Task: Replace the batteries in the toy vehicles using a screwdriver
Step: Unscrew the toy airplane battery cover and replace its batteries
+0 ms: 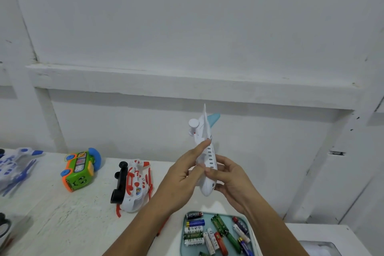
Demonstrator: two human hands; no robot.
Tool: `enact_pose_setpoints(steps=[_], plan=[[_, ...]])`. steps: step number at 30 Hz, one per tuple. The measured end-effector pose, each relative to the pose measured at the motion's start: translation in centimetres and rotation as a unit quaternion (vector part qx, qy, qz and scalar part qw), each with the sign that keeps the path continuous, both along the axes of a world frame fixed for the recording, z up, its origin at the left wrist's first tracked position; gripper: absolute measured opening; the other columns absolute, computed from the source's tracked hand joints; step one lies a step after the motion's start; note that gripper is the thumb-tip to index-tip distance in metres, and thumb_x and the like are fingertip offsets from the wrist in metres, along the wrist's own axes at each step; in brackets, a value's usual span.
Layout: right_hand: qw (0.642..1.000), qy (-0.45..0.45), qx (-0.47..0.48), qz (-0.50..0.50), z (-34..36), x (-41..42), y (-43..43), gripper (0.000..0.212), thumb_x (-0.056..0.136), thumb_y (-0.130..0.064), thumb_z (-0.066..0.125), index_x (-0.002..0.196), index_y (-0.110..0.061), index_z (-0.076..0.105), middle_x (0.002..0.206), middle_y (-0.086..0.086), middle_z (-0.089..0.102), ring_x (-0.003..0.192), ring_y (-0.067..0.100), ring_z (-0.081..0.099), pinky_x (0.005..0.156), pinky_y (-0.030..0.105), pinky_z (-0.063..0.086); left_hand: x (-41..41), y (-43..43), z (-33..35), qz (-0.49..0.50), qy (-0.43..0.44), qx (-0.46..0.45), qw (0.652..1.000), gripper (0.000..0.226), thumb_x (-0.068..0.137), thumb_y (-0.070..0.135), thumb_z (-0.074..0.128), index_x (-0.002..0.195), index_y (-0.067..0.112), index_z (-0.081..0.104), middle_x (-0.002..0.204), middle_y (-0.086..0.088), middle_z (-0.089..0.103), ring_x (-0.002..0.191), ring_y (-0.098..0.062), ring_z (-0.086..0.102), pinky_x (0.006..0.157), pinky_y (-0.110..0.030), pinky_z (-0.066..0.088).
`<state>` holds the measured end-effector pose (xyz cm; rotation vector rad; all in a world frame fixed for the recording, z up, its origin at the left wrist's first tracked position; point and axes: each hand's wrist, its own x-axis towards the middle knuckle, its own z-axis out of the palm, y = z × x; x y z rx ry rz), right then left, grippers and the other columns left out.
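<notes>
Plane (pixel 211 156) in left hand (pixel 182 172), right hand (pixel 228 174)

Bare left forearm (pixel 149 220), bare right forearm (pixel 268 226)

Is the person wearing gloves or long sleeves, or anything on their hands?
No gloves. The left hand and the right hand are both bare, with no rings showing. The forearms are bare too, right down to the picture's edge: no sleeves, no watch, no bracelet.
</notes>
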<state>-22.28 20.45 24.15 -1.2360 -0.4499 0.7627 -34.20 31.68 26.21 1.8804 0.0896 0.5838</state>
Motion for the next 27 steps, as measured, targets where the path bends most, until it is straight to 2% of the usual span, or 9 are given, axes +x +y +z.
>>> enact_pose_setpoints(steps=[3, 5, 9, 11, 13, 17, 21, 24, 27], plan=[[1.0, -0.005, 0.003, 0.008, -0.4, 0.0, -0.1, 0.067, 0.065, -0.01, 0.081, 0.126, -0.014, 0.053, 0.107, 0.016, 0.072, 0.095, 0.028, 0.07, 0.074, 0.04, 0.054, 0.4, -0.1, -0.4, 0.017, -0.008, -0.029, 0.999, 0.043, 0.103, 0.024, 0.042, 0.13, 0.058, 0.046, 0.121, 0.045, 0.05, 0.114, 0.019, 0.048, 0.087, -0.008, 0.045], [0.999, 0.016, 0.026, 0.013, -0.8, 0.0, -0.2, 0.074, 0.064, -0.013, 0.084, 0.129, -0.014, 0.05, 0.112, 0.019, 0.07, 0.099, 0.028, 0.069, 0.077, 0.042, 0.055, 0.7, -0.2, -0.9, 0.021, -0.016, -0.063, 0.998, 0.046, 0.101, 0.024, 0.046, 0.13, 0.06, 0.046, 0.128, 0.036, 0.054, 0.117, 0.009, 0.054, 0.093, -0.018, 0.05], [0.989, 0.091, 0.104, 0.043, -1.4, 0.3, -0.5, 0.101, 0.047, -0.022, 0.098, 0.132, -0.013, 0.043, 0.122, 0.021, 0.065, 0.106, 0.032, 0.067, 0.083, 0.042, 0.058, 1.2, -0.4, -2.0, 0.023, -0.025, -0.116, 0.993, 0.058, 0.097, 0.011, 0.055, 0.132, 0.056, 0.045, 0.135, 0.015, 0.056, 0.116, -0.007, 0.062, 0.086, -0.023, 0.055], [0.985, 0.108, 0.125, 0.055, -1.6, 0.5, -0.7, 0.102, 0.047, -0.021, 0.098, 0.131, -0.014, 0.043, 0.125, 0.021, 0.064, 0.103, 0.033, 0.067, 0.079, 0.043, 0.058, 1.5, -0.3, -2.5, 0.034, -0.029, -0.131, 0.99, 0.059, 0.097, 0.009, 0.055, 0.135, 0.053, 0.042, 0.137, 0.01, 0.054, 0.113, -0.012, 0.064, 0.089, -0.032, 0.057], [0.985, 0.107, 0.124, 0.054, -2.0, 0.7, -0.8, 0.101, 0.046, -0.022, 0.099, 0.131, -0.015, 0.044, 0.125, 0.021, 0.064, 0.102, 0.033, 0.067, 0.078, 0.044, 0.058, 1.8, -0.2, -2.9, 0.044, -0.027, -0.148, 0.988, 0.058, 0.097, 0.008, 0.056, 0.136, 0.048, 0.041, 0.134, 0.005, 0.056, 0.11, -0.013, 0.065, 0.089, -0.035, 0.057], [0.99, 0.09, 0.111, 0.021, -2.5, 1.3, -0.8, 0.101, 0.04, -0.024, 0.1, 0.128, -0.014, 0.051, 0.122, 0.02, 0.066, 0.1, 0.03, 0.067, 0.076, 0.043, 0.059, 2.5, -0.2, -3.8, 0.043, -0.022, -0.178, 0.983, 0.06, 0.093, 0.004, 0.06, 0.134, 0.045, 0.042, 0.127, -0.002, 0.059, 0.108, -0.017, 0.066, 0.081, -0.029, 0.057], [0.998, 0.033, 0.047, -0.036, -3.1, 2.1, -0.9, 0.085, 0.053, -0.012, 0.092, 0.128, -0.017, 0.051, 0.129, 0.024, 0.056, 0.102, 0.032, 0.067, 0.07, 0.039, 0.059, 3.5, 0.3, -4.4, 0.056, 0.005, -0.202, 0.978, 0.06, 0.091, 0.004, 0.063, 0.134, 0.041, 0.044, 0.125, -0.004, 0.06, 0.107, -0.015, 0.065, 0.076, -0.023, 0.056], [0.998, -0.004, 0.005, -0.059, -3.9, 2.7, -1.1, 0.087, 0.047, -0.021, 0.09, 0.126, -0.023, 0.053, 0.128, 0.016, 0.054, 0.103, 0.032, 0.067, 0.078, 0.044, 0.059, 4.4, 0.8, -4.9, 0.06, 0.037, -0.244, 0.967, 0.06, 0.088, 0.0, 0.066, 0.131, 0.037, 0.048, 0.122, -0.009, 0.06, 0.097, -0.015, 0.069, 0.07, -0.02, 0.055], [0.997, -0.021, -0.033, -0.064, -4.7, 3.1, -1.4, 0.081, 0.05, -0.019, 0.088, 0.124, -0.021, 0.054, 0.118, 0.01, 0.064, 0.097, 0.029, 0.07, 0.084, 0.046, 0.058, 5.4, 1.2, -5.9, 0.048, 0.08, -0.316, 0.944, 0.057, 0.085, -0.004, 0.067, 0.127, 0.032, 0.051, 0.118, -0.016, 0.062, 0.098, -0.022, 0.068, 0.071, -0.029, 0.058]])
